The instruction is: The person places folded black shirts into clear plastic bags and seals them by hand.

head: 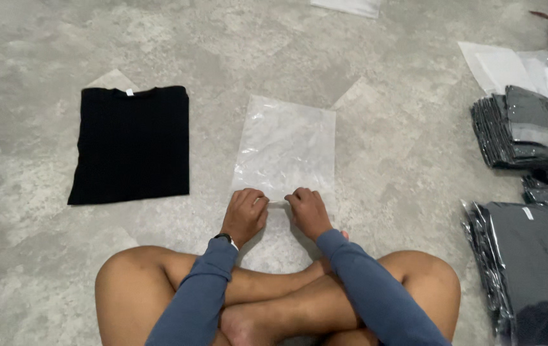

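Left hand (244, 214) & right hand (308, 211) both curled closed, pinching the near edge of a clear plastic bag (285, 146) lying flat on the floor (383, 141), just in front of crossed legs. Fingertips are tucked under, so exact grip is hard to tell. Folded black shirt (131, 145) lies apart to the left; stacks of bagged black garments (527, 128) at far right.
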